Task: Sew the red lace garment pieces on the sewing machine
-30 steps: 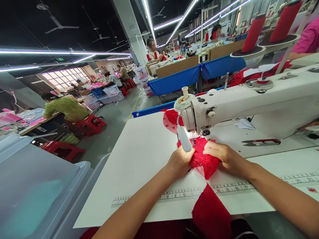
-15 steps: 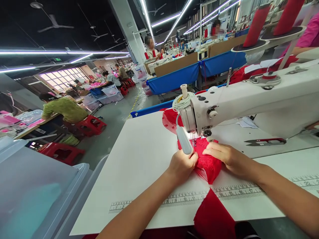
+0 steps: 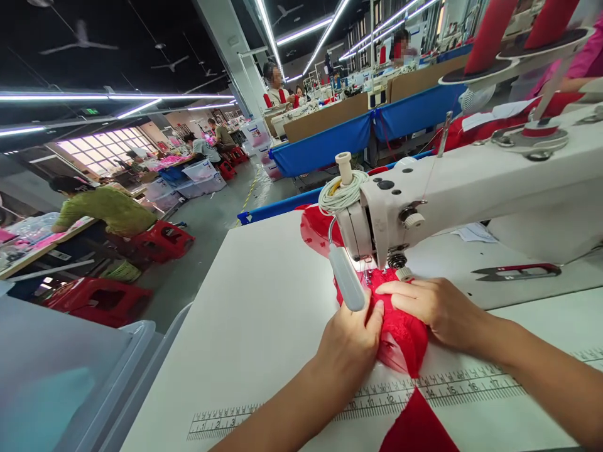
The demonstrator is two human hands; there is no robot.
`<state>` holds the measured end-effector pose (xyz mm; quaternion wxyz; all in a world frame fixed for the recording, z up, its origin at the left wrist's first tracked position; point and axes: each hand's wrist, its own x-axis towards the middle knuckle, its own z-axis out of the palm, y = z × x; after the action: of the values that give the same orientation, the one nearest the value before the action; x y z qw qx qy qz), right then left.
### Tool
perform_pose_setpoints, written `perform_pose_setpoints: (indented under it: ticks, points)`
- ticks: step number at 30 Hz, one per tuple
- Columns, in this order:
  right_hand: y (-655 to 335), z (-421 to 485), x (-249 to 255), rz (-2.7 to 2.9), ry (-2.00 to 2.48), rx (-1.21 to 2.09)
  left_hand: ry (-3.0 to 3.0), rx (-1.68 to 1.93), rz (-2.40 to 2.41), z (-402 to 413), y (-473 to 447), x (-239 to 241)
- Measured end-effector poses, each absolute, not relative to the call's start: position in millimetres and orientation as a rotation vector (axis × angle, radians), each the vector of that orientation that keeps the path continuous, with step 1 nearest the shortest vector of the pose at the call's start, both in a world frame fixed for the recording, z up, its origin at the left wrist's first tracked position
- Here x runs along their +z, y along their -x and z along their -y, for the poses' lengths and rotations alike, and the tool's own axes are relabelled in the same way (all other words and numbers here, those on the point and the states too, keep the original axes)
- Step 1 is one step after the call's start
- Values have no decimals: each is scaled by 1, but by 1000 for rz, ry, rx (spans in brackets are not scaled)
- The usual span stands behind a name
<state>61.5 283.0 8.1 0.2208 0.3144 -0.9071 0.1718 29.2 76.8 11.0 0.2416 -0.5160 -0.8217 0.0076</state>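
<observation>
Red lace fabric (image 3: 405, 333) lies bunched under the presser foot of a white sewing machine (image 3: 461, 188). My left hand (image 3: 351, 336) is closed on its left edge, the thumb on top; a grey lamp (image 3: 347, 276) hides some fingertips. From the right, my right hand (image 3: 431, 306) pinches the cloth, its fingers pointing towards the needle and its thumb mostly out of sight. Below the hands the fabric narrows and then widens into a darker red piece (image 3: 417, 427) over the table's front edge. More sheer red cloth (image 3: 315, 229) shows behind the machine head.
Thread snips (image 3: 518, 272) lie right of my right hand on the white table (image 3: 264, 301), which has a printed ruler (image 3: 452, 394). Red thread cones (image 3: 490, 34) stand behind the machine. A translucent bin (image 3: 61, 370) is at left; other people work farther off.
The view has shifted slightly, bringing the machine and hands closer. My left thumb and right fingertips are nearer each other on the lace. Both hands stay on the fabric.
</observation>
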Motion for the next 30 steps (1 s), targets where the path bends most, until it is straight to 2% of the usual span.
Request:
perform_pose_setpoints:
  ticks: [10,30]
  points:
    - [-66,-277,-10,2493,-658,279,1432,87,2263,-70,-27,9]
    - [-68,-278,-8,2549,-674,249,1460,114,2318,-63,-19,15]
